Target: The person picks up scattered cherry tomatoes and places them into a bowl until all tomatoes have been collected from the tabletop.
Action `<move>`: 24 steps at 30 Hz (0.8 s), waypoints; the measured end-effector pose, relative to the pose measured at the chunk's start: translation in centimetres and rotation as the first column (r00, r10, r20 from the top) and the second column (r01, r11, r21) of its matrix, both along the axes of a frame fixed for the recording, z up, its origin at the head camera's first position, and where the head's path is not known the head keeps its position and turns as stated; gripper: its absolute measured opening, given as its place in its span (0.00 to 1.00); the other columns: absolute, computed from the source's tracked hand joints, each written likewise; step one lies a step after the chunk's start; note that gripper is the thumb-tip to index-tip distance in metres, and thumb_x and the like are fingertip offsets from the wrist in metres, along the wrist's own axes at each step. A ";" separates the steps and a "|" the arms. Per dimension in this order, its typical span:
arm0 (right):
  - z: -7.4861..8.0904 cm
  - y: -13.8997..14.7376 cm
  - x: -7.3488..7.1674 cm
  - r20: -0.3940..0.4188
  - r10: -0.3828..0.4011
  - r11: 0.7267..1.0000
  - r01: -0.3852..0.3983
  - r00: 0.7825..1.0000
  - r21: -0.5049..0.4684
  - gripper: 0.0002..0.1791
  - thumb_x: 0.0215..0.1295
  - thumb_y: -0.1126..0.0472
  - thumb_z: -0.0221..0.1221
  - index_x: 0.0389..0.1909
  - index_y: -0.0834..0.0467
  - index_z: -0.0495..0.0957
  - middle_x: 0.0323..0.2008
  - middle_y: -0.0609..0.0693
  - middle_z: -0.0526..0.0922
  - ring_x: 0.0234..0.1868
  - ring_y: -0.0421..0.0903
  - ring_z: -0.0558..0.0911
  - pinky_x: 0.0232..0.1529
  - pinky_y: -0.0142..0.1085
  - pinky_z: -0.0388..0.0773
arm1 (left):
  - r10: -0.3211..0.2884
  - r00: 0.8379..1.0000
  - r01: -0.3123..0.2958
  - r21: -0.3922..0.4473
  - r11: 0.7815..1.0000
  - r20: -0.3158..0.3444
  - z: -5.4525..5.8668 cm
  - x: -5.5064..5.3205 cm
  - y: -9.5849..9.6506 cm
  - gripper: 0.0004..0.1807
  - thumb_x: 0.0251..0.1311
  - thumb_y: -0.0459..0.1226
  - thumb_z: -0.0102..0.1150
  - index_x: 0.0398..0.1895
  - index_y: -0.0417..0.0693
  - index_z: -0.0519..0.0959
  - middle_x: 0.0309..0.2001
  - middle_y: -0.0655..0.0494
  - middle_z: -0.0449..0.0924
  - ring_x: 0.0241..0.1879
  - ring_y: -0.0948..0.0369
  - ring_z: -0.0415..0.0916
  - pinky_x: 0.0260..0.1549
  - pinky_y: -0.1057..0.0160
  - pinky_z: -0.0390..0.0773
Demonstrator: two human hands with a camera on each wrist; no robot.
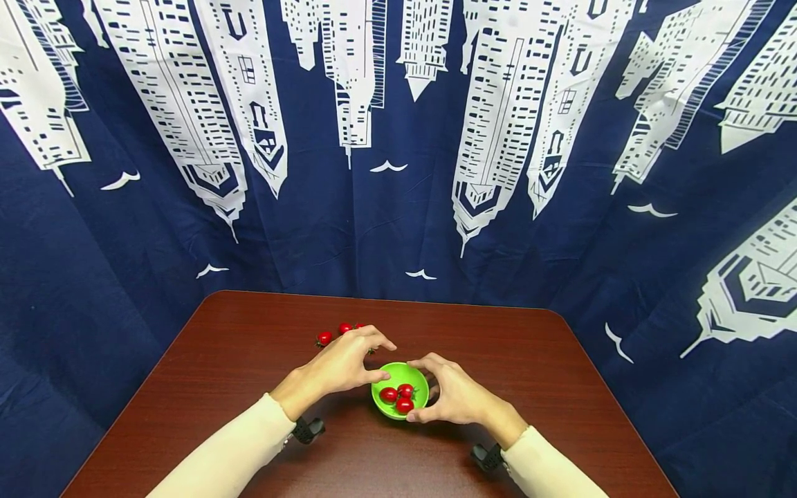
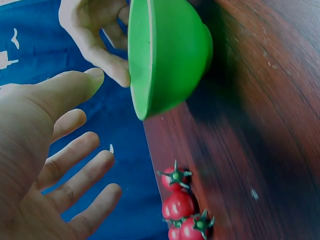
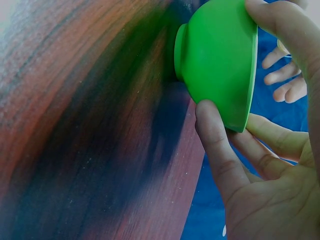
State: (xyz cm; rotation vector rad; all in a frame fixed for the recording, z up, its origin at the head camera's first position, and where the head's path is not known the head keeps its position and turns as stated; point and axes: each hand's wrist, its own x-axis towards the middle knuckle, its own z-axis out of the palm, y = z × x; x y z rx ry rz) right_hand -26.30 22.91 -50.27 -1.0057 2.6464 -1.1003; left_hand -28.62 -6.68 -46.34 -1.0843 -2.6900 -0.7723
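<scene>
My right hand [image 1: 457,392] grips the side of a small green bowl [image 1: 423,380], thumb at the near rim and fingers round the far side. In the right wrist view its fingers press against the outer wall of the bowl [image 3: 217,65]. Three red cherry tomatoes [image 1: 405,405] with green stems lie inside. My left hand [image 1: 342,360] hovers at the bowl's left edge, fingers spread and nothing in them. The left wrist view shows its thumb apart from the bowl [image 2: 172,60].
Several more cherry tomatoes [image 2: 179,206] lie in a cluster on the brown wooden table [image 1: 486,332], partly behind my left hand in the head view. A dark blue curtain [image 1: 311,228] with white buildings hangs behind the table's far edge.
</scene>
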 end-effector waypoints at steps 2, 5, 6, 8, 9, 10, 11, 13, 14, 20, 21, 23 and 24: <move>0.1 0.0 0.0 0.004 0.002 1.000 -0.002 1.000 -0.001 0.51 0.59 0.47 0.89 0.77 0.65 0.78 0.63 0.54 0.86 0.57 0.51 0.93 0.50 0.28 0.93 | 0.005 1.000 -0.005 0.008 1.000 0.004 0.0 -0.1 -0.5 0.25 0.67 0.45 0.87 0.65 0.54 0.91 0.62 0.56 0.91 0.52 0.60 0.88 0.55 0.58 0.92; 0.1 0.0 0.0 0.004 0.004 1.000 -0.004 1.000 0.004 0.51 0.59 0.47 0.89 0.78 0.65 0.77 0.64 0.55 0.86 0.57 0.51 0.93 0.50 0.29 0.93 | 0.012 1.000 -0.012 0.019 1.000 0.003 -0.1 -0.2 -1.2 0.26 0.66 0.45 0.87 0.65 0.53 0.91 0.61 0.55 0.91 0.52 0.60 0.89 0.56 0.58 0.93; 0.2 0.0 0.0 0.004 0.004 1.000 -0.004 1.000 0.004 0.51 0.59 0.47 0.89 0.78 0.65 0.77 0.64 0.55 0.86 0.57 0.50 0.93 0.50 0.29 0.93 | 0.016 1.000 -0.016 0.021 1.000 0.000 -0.1 -0.2 -1.4 0.26 0.66 0.45 0.87 0.66 0.53 0.91 0.61 0.55 0.91 0.52 0.60 0.89 0.56 0.57 0.93; 0.2 -0.1 0.0 0.001 0.005 1.000 -0.005 1.000 0.005 0.51 0.59 0.48 0.89 0.78 0.65 0.77 0.64 0.56 0.86 0.56 0.51 0.93 0.50 0.30 0.93 | 0.028 1.000 -0.028 0.025 0.999 -0.002 -0.2 -0.2 -1.9 0.27 0.65 0.44 0.88 0.66 0.54 0.91 0.60 0.55 0.91 0.52 0.60 0.89 0.57 0.56 0.93; 0.2 -0.1 0.0 -0.001 0.005 1.000 -0.005 1.000 0.005 0.51 0.59 0.47 0.89 0.78 0.65 0.77 0.64 0.55 0.86 0.56 0.51 0.92 0.50 0.30 0.93 | 0.034 0.999 -0.033 0.027 0.999 -0.003 -0.2 -0.3 -2.1 0.27 0.65 0.44 0.88 0.66 0.54 0.91 0.60 0.56 0.91 0.53 0.60 0.89 0.58 0.55 0.93; 0.2 -0.1 0.0 0.000 0.005 1.000 -0.005 1.000 0.005 0.51 0.59 0.47 0.89 0.78 0.65 0.78 0.64 0.55 0.86 0.56 0.51 0.92 0.50 0.30 0.94 | 0.041 0.999 -0.041 0.029 0.999 -0.003 -0.2 -0.3 -2.3 0.27 0.64 0.43 0.88 0.66 0.54 0.91 0.60 0.56 0.91 0.53 0.60 0.89 0.59 0.55 0.93; 0.2 -0.1 0.0 -0.002 0.005 1.000 -0.005 1.000 0.006 0.51 0.58 0.47 0.89 0.78 0.65 0.78 0.64 0.55 0.86 0.56 0.51 0.92 0.50 0.31 0.94 | 0.046 0.999 -0.046 0.028 0.999 -0.004 -0.2 -0.3 -2.5 0.27 0.64 0.43 0.88 0.66 0.54 0.91 0.60 0.56 0.91 0.54 0.59 0.89 0.60 0.54 0.93; 0.2 0.0 0.1 -0.009 0.008 1.000 -0.008 1.000 0.005 0.51 0.58 0.47 0.89 0.77 0.66 0.78 0.63 0.56 0.86 0.56 0.51 0.92 0.49 0.31 0.94 | 0.057 0.998 -0.057 0.026 0.998 -0.007 -0.3 -0.3 -2.9 0.26 0.64 0.43 0.88 0.65 0.54 0.92 0.58 0.58 0.90 0.54 0.59 0.89 0.60 0.53 0.93; 0.2 0.0 0.1 -0.011 0.008 1.000 -0.008 1.000 0.005 0.51 0.58 0.47 0.89 0.77 0.66 0.78 0.63 0.56 0.86 0.56 0.51 0.92 0.49 0.31 0.94 | 0.062 0.998 -0.062 0.024 0.998 -0.009 -0.4 -0.4 -3.1 0.26 0.64 0.43 0.88 0.65 0.54 0.92 0.58 0.57 0.90 0.54 0.58 0.89 0.60 0.53 0.93; 0.2 0.0 0.0 -0.018 0.010 1.000 -0.010 1.000 0.002 0.51 0.58 0.48 0.89 0.77 0.66 0.78 0.62 0.56 0.87 0.55 0.51 0.92 0.49 0.31 0.94 | 0.098 0.995 -0.097 0.020 0.995 -0.012 -0.8 -0.8 -4.4 0.29 0.64 0.43 0.88 0.67 0.49 0.91 0.62 0.51 0.90 0.58 0.51 0.91 0.64 0.46 0.92; 0.1 0.0 0.0 -0.018 0.010 1.000 -0.010 1.000 0.003 0.51 0.58 0.48 0.89 0.76 0.66 0.78 0.63 0.57 0.86 0.56 0.51 0.92 0.49 0.31 0.94 | 0.105 0.994 -0.105 0.021 0.994 -0.010 -0.9 -0.8 -4.6 0.29 0.63 0.43 0.88 0.67 0.48 0.91 0.62 0.51 0.90 0.58 0.50 0.91 0.64 0.45 0.92; 0.1 0.1 0.0 -0.017 0.008 1.000 -0.007 1.000 0.003 0.51 0.58 0.48 0.89 0.76 0.66 0.78 0.63 0.57 0.86 0.56 0.51 0.92 0.49 0.32 0.94 | 0.118 0.993 -0.118 0.024 0.993 -0.007 -1.0 -0.9 -5.1 0.30 0.63 0.42 0.89 0.67 0.47 0.91 0.62 0.50 0.90 0.58 0.50 0.91 0.64 0.44 0.92; 0.2 0.1 0.1 -0.015 0.006 1.000 -0.006 1.000 0.003 0.51 0.58 0.48 0.89 0.76 0.66 0.78 0.63 0.57 0.86 0.56 0.51 0.92 0.49 0.33 0.95 | 0.126 0.992 -0.126 0.023 0.992 -0.010 -1.1 -1.0 -5.3 0.30 0.62 0.42 0.89 0.67 0.47 0.91 0.62 0.51 0.90 0.58 0.49 0.91 0.63 0.44 0.92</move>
